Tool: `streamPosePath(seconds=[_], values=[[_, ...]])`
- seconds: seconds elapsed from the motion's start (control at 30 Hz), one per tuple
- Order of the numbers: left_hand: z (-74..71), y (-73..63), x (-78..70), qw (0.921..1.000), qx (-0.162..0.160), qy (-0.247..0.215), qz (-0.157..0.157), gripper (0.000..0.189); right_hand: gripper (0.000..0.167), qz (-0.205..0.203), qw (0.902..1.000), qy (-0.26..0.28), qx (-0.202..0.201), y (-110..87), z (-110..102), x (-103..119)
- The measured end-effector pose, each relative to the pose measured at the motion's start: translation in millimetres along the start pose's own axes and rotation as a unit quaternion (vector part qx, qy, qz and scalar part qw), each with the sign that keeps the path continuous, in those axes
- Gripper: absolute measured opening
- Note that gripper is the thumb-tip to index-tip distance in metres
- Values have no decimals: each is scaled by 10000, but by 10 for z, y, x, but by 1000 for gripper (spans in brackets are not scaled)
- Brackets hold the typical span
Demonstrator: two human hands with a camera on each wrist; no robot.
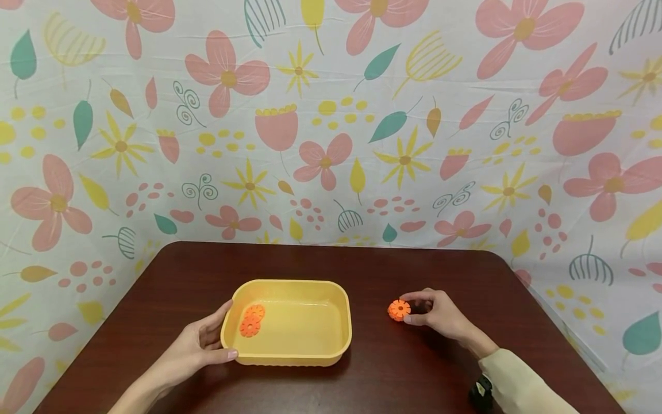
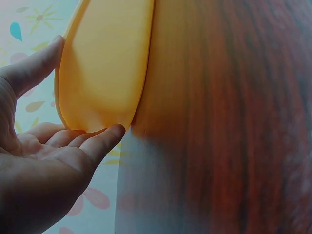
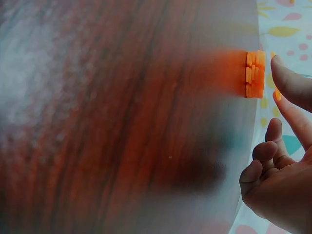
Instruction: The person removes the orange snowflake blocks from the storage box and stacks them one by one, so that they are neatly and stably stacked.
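Note:
My left hand (image 1: 193, 351) grips the left end of a yellow plastic tray (image 1: 289, 360), thumb at the near corner and fingertips at the far one. Two orange notched discs (image 1: 250, 328) lie flat inside, overlapping, near the tray's left side. To the right, my right hand (image 1: 439, 313) pinches another orange notched disc (image 1: 395, 311) between thumb and index finger. In the right wrist view, a short stack of such discs (image 3: 255, 74) stands on the tabletop, with a narrow gap between it and the pinched disc. The other fingers of that hand are bent loosely.
The dark reddish-brown table (image 1: 362, 267) has rounded far corners. A floral-printed cloth (image 1: 331, 86) hangs behind it and along both sides. A dark band (image 1: 482, 394) sits at the right wrist, by a pale sleeve (image 1: 522, 382).

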State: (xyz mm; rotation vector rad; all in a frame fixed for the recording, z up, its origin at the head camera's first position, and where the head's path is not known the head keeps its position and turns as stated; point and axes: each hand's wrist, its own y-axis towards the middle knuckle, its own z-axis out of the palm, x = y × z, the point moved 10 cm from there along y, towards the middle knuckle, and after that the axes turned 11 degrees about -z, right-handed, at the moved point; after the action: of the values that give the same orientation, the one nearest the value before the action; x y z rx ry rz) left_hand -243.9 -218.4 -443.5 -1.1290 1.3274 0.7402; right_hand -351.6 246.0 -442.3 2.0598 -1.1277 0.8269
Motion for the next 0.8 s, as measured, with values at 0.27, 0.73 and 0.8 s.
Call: streamPosePath(seconds=[0.27,0.73,0.8], values=[[2,-7,-15,10000,0,9,-24,100,42,25,10000,-49,67,15,33,20],[9,-8,-30,10000,-31,56,5,100,43,-14,9995,-296,102,26,42,0],[8,-11,-32,10000,-48,58,3,100,43,7,9994,-323,99,21,38,-6]])
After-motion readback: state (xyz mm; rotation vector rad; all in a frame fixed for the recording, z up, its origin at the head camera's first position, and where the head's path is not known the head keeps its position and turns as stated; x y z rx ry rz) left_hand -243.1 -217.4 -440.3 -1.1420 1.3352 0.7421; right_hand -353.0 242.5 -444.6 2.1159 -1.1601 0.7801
